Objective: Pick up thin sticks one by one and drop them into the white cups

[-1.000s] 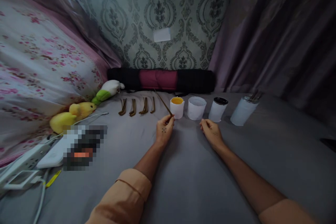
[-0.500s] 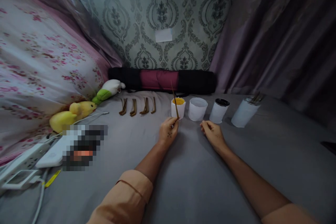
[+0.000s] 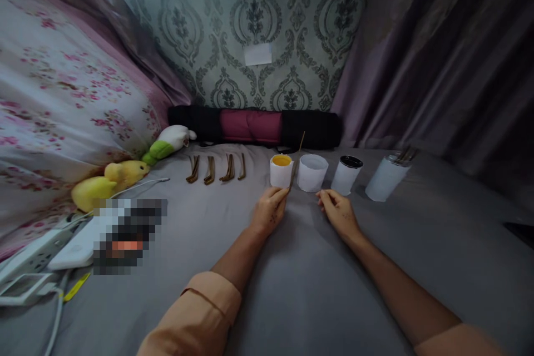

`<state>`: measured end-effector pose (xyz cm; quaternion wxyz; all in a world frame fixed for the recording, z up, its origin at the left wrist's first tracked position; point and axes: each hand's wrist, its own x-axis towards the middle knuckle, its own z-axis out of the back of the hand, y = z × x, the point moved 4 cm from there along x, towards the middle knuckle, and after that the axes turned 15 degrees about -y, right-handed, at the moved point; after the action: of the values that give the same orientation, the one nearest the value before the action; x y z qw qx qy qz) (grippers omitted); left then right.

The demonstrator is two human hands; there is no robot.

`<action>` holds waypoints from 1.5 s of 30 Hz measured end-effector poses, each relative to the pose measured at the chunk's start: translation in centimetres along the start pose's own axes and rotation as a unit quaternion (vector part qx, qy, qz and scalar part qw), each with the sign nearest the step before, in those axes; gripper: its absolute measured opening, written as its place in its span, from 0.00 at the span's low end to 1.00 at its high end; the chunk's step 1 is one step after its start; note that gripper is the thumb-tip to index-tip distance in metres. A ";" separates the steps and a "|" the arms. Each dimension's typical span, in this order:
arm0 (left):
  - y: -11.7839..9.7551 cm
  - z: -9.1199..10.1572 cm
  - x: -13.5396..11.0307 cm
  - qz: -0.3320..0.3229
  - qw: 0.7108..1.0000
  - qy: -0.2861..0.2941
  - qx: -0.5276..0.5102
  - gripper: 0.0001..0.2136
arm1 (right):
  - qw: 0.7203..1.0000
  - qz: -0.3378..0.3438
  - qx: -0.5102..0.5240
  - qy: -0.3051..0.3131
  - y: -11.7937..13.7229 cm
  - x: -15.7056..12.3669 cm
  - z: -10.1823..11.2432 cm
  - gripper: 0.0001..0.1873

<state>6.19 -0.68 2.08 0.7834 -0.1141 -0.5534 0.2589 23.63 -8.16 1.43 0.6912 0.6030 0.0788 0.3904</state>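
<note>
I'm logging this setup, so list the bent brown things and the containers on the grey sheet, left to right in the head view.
First brown bundle, second brown bundle, third brown bundle, slim brown piece, cup showing yellow inside, wide white cup, black-topped cup, tall jar.

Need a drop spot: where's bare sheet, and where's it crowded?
Bare sheet: between the left forearm and right forearm; right of the latter; nearside of the bent-stick bundles. Crowded: the row of four white-sided containers, with the left hand, its stick and the right hand close by; the left edge, with power strip, cables, plush toys.
</note>
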 end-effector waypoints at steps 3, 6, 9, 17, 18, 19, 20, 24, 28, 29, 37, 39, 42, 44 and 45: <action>0.0 -0.1 -0.1 -0.013 1.000 0.006 0.009 0.12 | 1.000 -0.001 0.015 0.004 0.4 -0.3 -0.1 0.19; -0.1 -0.1 -0.1 -0.018 0.999 0.022 0.026 0.12 | 0.999 -0.004 0.030 0.014 0.7 -0.5 -0.2 0.19; -0.3 -0.1 -0.1 -0.026 0.998 0.038 0.041 0.13 | 0.999 -0.002 0.041 0.024 0.8 -0.7 -0.4 0.18; -1.0 -0.2 -0.2 -0.080 0.991 0.078 0.078 0.14 | 0.997 -0.004 0.058 0.051 1.5 -1.1 -0.7 0.15; -1.1 -0.2 -0.2 -0.088 0.989 0.083 0.084 0.14 | 0.997 -0.011 0.063 0.052 1.6 -1.1 -0.7 0.15; -1.2 -0.2 -0.2 -0.096 0.988 0.087 0.088 0.14 | 0.996 -0.017 0.068 0.053 1.7 -1.2 -0.7 0.15; -1.3 -0.2 -0.2 -0.104 0.986 0.091 0.093 0.14 | 0.996 -0.023 0.074 0.054 1.8 -1.2 -0.8 0.15; -1.6 -0.2 -0.2 -0.123 0.980 0.108 0.112 0.14 | 0.993 -0.039 0.094 0.057 1.9 -1.3 -0.9 0.14; -1.8 -0.2 -0.1 -0.126 0.976 0.128 0.122 0.14 | 0.990 -0.048 0.108 0.071 1.7 -1.4 -1.0 0.15; -1.9 -0.2 -0.1 -0.127 0.975 0.134 0.123 0.13 | 0.990 -0.048 0.111 0.075 1.7 -1.4 -1.0 0.16; -2.0 -0.3 -0.2 -0.138 0.968 0.164 0.134 0.13 | 0.983 -0.060 0.144 0.096 1.8 -1.7 -1.2 0.19; -2.0 -0.3 -0.2 -0.138 0.967 0.164 0.136 0.13 | 0.982 -0.068 0.148 0.091 1.7 -1.6 -1.2 0.19; -2.1 -0.4 -0.2 -0.139 0.966 0.165 0.143 0.13 | 0.980 -0.075 0.161 0.087 1.6 -1.6 -1.2 0.19; -2.1 -0.4 -0.1 -0.141 0.966 0.162 0.146 0.13 | 0.980 -0.078 0.165 0.084 1.5 -1.5 -1.3 0.19; -2.1 -0.4 -0.1 -0.140 0.966 0.159 0.146 0.13 | 0.980 -0.079 0.166 0.081 1.4 -1.5 -1.3 0.19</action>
<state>7.14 -2.44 2.83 0.8980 0.0405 -0.3881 0.2033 21.24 -8.17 1.79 0.6014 0.6674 0.2456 0.3642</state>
